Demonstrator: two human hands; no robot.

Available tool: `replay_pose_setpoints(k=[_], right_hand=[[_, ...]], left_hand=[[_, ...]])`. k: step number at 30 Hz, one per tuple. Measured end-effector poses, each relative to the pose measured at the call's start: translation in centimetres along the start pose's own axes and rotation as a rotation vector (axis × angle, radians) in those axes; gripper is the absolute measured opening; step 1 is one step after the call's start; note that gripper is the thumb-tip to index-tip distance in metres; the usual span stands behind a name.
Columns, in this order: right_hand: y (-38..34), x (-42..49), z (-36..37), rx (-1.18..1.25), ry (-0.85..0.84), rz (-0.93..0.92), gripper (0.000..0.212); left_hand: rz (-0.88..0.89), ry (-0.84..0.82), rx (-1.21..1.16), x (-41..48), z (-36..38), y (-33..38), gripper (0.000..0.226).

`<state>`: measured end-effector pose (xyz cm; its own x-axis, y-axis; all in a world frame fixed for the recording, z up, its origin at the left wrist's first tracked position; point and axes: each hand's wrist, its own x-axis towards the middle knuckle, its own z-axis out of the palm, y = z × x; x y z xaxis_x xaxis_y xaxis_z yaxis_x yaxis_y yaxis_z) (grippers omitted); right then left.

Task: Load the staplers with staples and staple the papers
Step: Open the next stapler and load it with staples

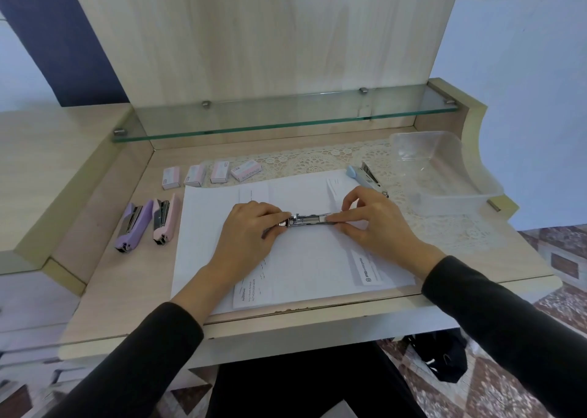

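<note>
Shiny stapler (306,220) sits on the papers (298,258); your left hand (251,230) and right hand (371,219) grip its ends.

Obstacles: glass shelf (286,115) overhanging the desk (104,290) at upper centre; clear tub (444,169) right; staple boxes (209,174) and two staplers (146,223) left. Free: bare desk lower left.

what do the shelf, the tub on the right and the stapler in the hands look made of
The shelf looks like clear glass: see-through, green-tinted edge, held by small metal clips. The tub seems thin clear plastic, slightly cloudy with soft rounded corners. The stapler held between the left hand and right hand shows shiny bare metal, probably steel; any coloured casing is hidden.
</note>
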<state>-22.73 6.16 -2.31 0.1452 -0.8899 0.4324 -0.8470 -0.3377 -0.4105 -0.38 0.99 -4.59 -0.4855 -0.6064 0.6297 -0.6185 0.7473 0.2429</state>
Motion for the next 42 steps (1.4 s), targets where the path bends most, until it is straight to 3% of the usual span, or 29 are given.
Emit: replay_pose_setpoints(k=[10,16,23,34,38,42], right_hand=[[-2.4,1.4,1.6,0.045,-0.062,-0.027,0.017],[-3.1,1.7,1.2,0.116,-0.037,0.297,0.009],[-4.2,2.1,1.6,0.229,-0.068,0.461,0.010],[-5.4,2.4,2.7,0.332,0.013,0.539,0.010],[-5.4,2.6,2.7,0.337,0.029,0.544,0.009],[-5.3,2.5,2.7,0.351,0.037,0.545,0.009]], left_hand=[[-0.002,-0.006,-0.018,-0.1,0.1,-0.1,0.019],[-0.013,-0.004,-0.044,-0.1,0.2,-0.2,0.021],[-0.032,0.020,-0.050,-0.1,0.0,-0.1,0.019],[-0.040,0.008,-0.031,0.0,0.1,-0.1,0.017],[-0.035,-0.004,-0.039,-0.1,0.0,-0.1,0.028],[-0.047,-0.003,-0.017,-0.1,0.2,-0.2,0.017]])
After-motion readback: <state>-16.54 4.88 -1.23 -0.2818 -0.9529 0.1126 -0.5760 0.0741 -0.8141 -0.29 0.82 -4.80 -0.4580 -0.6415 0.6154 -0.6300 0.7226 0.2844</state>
